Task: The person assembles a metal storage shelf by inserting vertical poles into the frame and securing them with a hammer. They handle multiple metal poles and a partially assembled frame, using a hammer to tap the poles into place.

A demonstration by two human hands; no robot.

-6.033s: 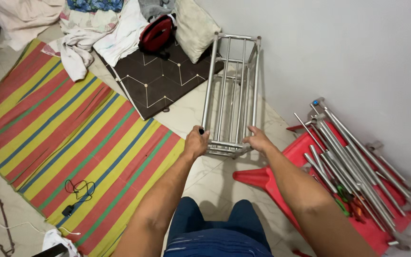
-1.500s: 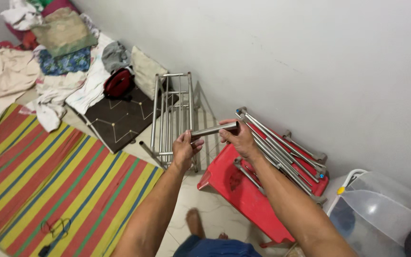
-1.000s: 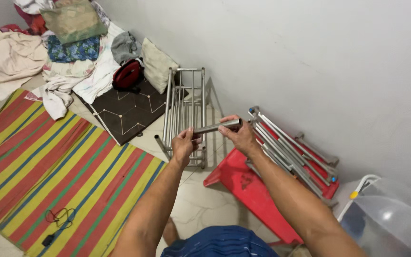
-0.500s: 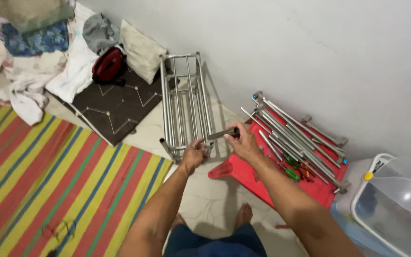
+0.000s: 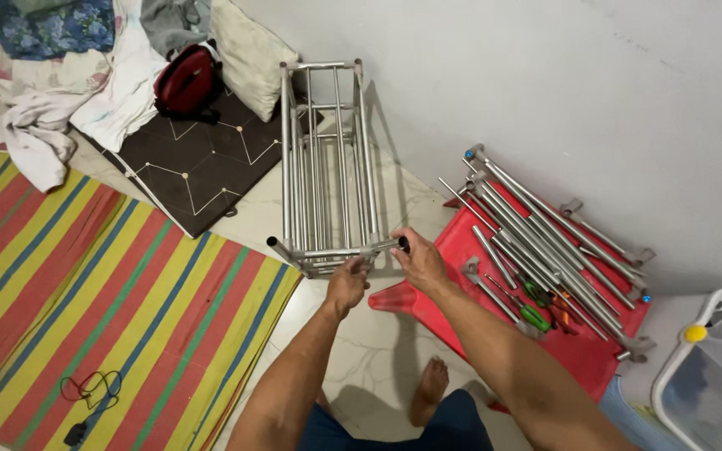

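A metal tube rack frame (image 5: pixel 325 167) lies on the pale floor, its long side running away from me. Across its near end I hold a short metal tube (image 5: pixel 327 251). My left hand (image 5: pixel 348 284) grips the tube near its middle, at the frame's near right corner. My right hand (image 5: pixel 415 257) holds the tube's right end, fingers closed around the dark tip. To the right, a bundle of loose metal tubes (image 5: pixel 545 234) rests on a red plastic stool top (image 5: pixel 561 342), with a green-handled screwdriver (image 5: pixel 532 316) among them.
A striped mat (image 5: pixel 85 309) covers the floor at left, with a black cable (image 5: pixel 85 392) on it. A dark patterned mat (image 5: pixel 194 159), a red bag (image 5: pixel 185 79), a cushion (image 5: pixel 248 54) and heaped clothes (image 5: pixel 43 100) lie behind. A clear plastic bin (image 5: pixel 712 376) stands at right. My bare foot (image 5: pixel 428 392) is below.
The view has tilted down and closer to the frame. My hands have brought the short tube down from mid-air to the frame's near end.
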